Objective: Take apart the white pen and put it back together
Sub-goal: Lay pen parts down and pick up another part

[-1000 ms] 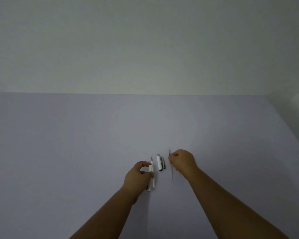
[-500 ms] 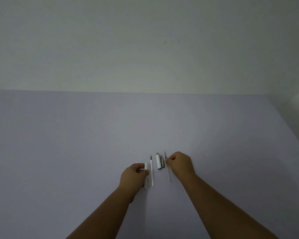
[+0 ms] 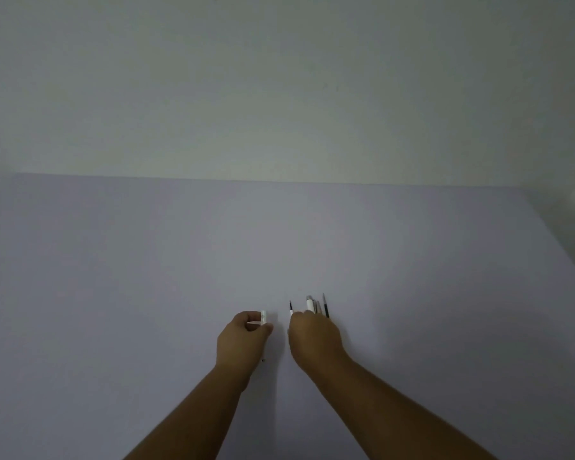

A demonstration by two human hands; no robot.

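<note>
The white pen lies in parts on the pale lilac table [image 3: 146,293]. My left hand [image 3: 243,340] is closed around the white barrel [image 3: 263,317], held upright, and its small dark tip [image 3: 263,360] pokes out below the hand. My right hand [image 3: 312,340] has its fingers closed on the lower end of a thin white inner tube [image 3: 291,309] with a black tip pointing away from me. Just right of that lie the white cap [image 3: 309,303] with a grey end and a thin dark refill [image 3: 326,305], both partly hidden by my right hand.
A plain pale wall [image 3: 279,94] rises behind the table's far edge. The table's right edge [image 3: 558,234] runs diagonally at the far right, with a white surface beyond it.
My right hand let go of the thin dark refill beside the cap and moved left onto the white inner tube. My left hand shifted left with the barrel.
</note>
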